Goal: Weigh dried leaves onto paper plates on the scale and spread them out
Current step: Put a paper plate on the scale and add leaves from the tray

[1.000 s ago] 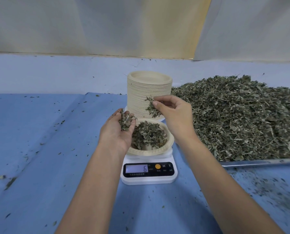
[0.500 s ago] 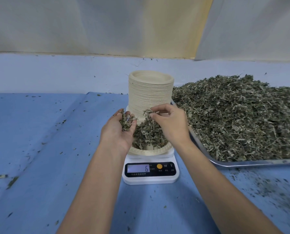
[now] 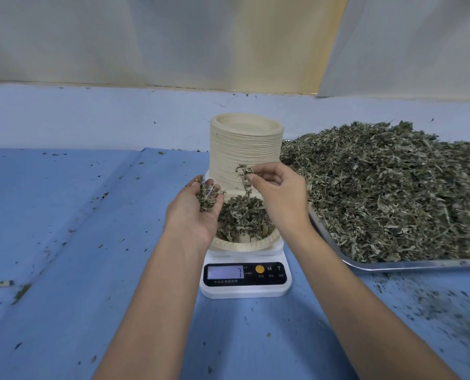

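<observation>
Right hand (image 3: 279, 193) pinches a leafy sprig (image 3: 244, 176) above the paper plate (image 3: 245, 244); left hand (image 3: 198, 207) cups a small reserve of dried leaves (image 3: 207, 197) at the plate's left rim; the plate sits heaped on the digital scale (image 3: 246, 278), display (image 3: 225, 272) showing 7; weighing looks underway, spreading not yet begun; plate stack (image 3: 246, 152) behind, leaf tray (image 3: 392, 187) alongside.

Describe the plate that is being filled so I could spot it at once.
On the blue table cover, find the white scale left of the metal tray of dried leaves. The plate sits on top of that scale. Unlike the tall stack of plates right behind it, it lies alone and holds a small heap of leaves.
</observation>
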A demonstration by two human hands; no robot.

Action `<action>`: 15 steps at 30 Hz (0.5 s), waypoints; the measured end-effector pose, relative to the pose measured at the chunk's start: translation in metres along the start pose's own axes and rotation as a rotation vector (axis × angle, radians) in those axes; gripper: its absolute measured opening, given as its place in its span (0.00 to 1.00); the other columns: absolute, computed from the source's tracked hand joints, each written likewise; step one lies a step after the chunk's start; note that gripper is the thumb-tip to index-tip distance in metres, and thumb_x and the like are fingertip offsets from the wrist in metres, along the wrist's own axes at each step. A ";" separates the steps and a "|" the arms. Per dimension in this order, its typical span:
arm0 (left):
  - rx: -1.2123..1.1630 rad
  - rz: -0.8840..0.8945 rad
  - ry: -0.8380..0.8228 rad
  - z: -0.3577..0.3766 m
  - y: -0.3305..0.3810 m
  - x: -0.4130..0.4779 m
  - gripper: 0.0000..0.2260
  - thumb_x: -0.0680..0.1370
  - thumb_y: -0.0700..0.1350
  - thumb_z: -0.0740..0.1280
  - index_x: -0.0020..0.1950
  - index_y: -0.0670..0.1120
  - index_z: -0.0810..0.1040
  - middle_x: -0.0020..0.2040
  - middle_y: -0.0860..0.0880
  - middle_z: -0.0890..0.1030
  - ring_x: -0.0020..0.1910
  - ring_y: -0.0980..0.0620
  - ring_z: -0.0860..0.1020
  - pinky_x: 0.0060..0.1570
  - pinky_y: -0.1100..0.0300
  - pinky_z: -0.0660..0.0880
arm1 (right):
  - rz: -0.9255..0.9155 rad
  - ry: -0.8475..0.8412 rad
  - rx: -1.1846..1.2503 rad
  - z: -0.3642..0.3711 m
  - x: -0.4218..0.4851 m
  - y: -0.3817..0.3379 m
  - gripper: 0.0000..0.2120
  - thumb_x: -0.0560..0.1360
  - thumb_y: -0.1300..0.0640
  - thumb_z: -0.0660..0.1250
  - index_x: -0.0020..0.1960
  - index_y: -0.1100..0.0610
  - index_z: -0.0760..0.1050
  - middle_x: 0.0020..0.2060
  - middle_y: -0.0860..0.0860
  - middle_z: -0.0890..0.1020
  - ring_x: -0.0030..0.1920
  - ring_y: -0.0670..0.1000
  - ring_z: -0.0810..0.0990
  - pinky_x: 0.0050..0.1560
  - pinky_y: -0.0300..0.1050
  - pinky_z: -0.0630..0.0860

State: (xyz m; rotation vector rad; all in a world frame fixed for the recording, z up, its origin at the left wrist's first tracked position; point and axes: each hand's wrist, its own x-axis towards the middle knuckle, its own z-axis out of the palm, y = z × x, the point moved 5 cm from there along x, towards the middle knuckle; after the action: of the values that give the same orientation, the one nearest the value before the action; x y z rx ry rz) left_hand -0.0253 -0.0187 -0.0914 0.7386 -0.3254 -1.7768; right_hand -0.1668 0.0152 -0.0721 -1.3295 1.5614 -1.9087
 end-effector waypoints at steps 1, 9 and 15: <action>0.000 0.001 -0.002 0.000 0.000 0.000 0.10 0.83 0.39 0.56 0.45 0.42 0.74 0.43 0.44 0.77 0.43 0.50 0.77 0.52 0.54 0.75 | 0.003 0.001 -0.002 0.000 0.000 0.000 0.08 0.71 0.62 0.73 0.41 0.50 0.78 0.35 0.47 0.81 0.38 0.43 0.80 0.43 0.36 0.77; 0.003 -0.014 -0.007 0.002 -0.002 0.000 0.09 0.83 0.39 0.56 0.46 0.42 0.74 0.47 0.44 0.77 0.44 0.49 0.77 0.46 0.54 0.75 | 0.026 0.024 0.120 -0.003 -0.001 -0.006 0.07 0.72 0.65 0.72 0.44 0.54 0.78 0.38 0.50 0.82 0.41 0.46 0.80 0.44 0.35 0.77; 0.002 -0.012 -0.034 0.006 -0.004 -0.004 0.08 0.82 0.39 0.57 0.50 0.41 0.75 0.49 0.43 0.77 0.53 0.46 0.77 0.51 0.54 0.76 | 0.113 0.042 0.282 -0.005 -0.002 -0.008 0.07 0.73 0.67 0.70 0.44 0.57 0.77 0.39 0.54 0.81 0.38 0.45 0.80 0.44 0.34 0.78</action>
State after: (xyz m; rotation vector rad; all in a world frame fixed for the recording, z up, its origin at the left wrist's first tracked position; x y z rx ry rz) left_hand -0.0318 -0.0148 -0.0880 0.7139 -0.3464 -1.8023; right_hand -0.1676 0.0220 -0.0650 -1.0659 1.2963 -2.0079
